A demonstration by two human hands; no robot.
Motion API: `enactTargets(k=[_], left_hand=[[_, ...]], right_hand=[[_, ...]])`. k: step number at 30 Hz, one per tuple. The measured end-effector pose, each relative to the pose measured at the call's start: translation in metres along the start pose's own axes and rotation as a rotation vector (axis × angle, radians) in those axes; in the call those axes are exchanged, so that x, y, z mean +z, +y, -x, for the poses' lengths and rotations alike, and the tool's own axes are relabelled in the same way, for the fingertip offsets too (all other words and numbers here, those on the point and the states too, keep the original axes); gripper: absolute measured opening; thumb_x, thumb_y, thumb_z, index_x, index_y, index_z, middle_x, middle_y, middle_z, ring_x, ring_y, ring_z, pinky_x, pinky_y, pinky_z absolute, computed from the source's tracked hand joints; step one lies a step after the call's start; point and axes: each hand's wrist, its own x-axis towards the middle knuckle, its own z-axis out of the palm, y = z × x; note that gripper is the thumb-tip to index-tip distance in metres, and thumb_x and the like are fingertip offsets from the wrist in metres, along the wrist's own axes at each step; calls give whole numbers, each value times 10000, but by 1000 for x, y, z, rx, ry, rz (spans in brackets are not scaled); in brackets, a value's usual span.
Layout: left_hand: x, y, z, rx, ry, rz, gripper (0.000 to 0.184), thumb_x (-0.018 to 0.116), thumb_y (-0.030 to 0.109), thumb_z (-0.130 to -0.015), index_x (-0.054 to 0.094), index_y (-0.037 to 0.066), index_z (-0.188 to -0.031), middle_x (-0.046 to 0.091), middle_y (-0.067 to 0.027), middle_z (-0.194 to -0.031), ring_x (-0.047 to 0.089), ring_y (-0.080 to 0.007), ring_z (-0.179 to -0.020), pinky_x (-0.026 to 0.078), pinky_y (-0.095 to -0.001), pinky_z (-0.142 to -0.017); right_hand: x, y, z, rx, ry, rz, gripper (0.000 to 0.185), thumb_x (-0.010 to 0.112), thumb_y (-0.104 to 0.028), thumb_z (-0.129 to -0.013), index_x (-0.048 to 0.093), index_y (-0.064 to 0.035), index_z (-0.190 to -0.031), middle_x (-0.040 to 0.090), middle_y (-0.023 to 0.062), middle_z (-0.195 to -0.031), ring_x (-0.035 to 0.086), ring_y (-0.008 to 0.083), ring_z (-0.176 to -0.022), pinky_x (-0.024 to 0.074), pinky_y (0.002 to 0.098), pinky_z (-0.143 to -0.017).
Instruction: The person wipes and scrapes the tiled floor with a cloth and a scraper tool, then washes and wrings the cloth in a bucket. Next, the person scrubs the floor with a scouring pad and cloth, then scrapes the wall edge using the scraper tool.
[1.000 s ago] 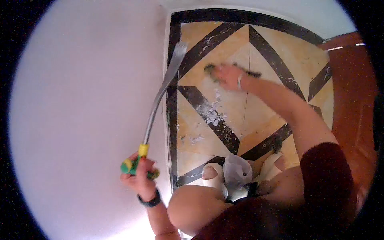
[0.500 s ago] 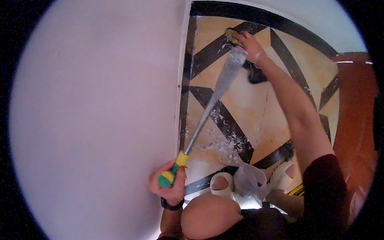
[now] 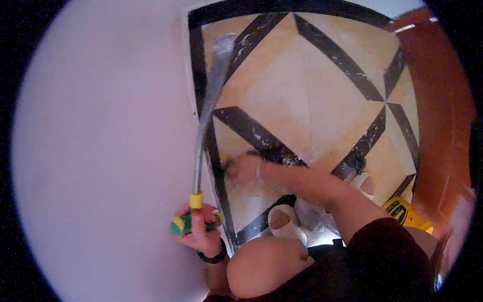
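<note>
My left hand (image 3: 198, 229) is wrapped round the green and yellow handle of a long metal scraper (image 3: 216, 75). The scraper points away from me along the wall, and its wide flat end has a whitish look. Low over the floor by the wall is my right hand (image 3: 245, 168), blurred, with its fingers curled down on a dark cloth-like thing (image 3: 256, 153). Only edges of that thing show; the hand covers the rest. Pale flakes (image 3: 289, 160) lie on the tiles near the right hand.
A white wall (image 3: 100, 151) rises close on the left. The floor (image 3: 307, 90) has cream tiles with black bands. My feet in pale slippers (image 3: 284, 221) are below, with a clear plastic bag (image 3: 314, 214) between them. A yellow object (image 3: 410, 214) and reddish-brown furniture (image 3: 443, 131) stand right.
My right hand has swept back from the far floor towards me and the wall, with the thing in it. The scraper has swung left, and its handle has turned in my left hand.
</note>
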Motion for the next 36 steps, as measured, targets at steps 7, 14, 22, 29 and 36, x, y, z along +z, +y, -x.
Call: enactTargets(k=[7,14,22,29,36], left_hand=[[12,-14,-9,-88,-98,172,211,561,95,-772,481,-29,-923,435,-59,-539,444,-152,-452,423,-320,-502],[33,-39,-8,-191,-124,201,187,557,63,-764,479,-28,-908,463,-69,-550,452,-148,-437,431,-305,-470],[47,-65,-18,-219,-107,-43,213,572,45,-758,487,-28,-939,508,-81,-585,471,-121,-459,411,-243,-433],[61,-115,-23,-457,-83,86,140,520,107,-797,489,4,-887,460,-52,-555,442,-112,-469,382,-246,-444],[74,-156,-4,-856,-112,214,246,462,315,-853,418,111,-723,305,30,-477,321,-102,-398,294,-245,-420]], right_hand=[[-28,70,111,-8,345,-837,323,511,-109,-666,514,-56,-984,515,51,-1038,498,167,-948,403,311,-827],[-180,239,210,518,699,-1078,334,413,-5,-616,577,-23,-906,569,15,-875,492,94,-843,398,198,-753],[-201,260,144,1233,718,268,474,491,-474,-783,456,-280,-1214,402,57,-1271,353,295,-1165,266,505,-937],[-74,163,137,631,574,483,373,585,-330,-701,530,-306,-1068,512,-4,-1081,437,269,-974,318,503,-784],[-8,87,228,280,563,145,398,632,-258,-623,537,-224,-1008,526,23,-985,500,238,-896,402,408,-746]])
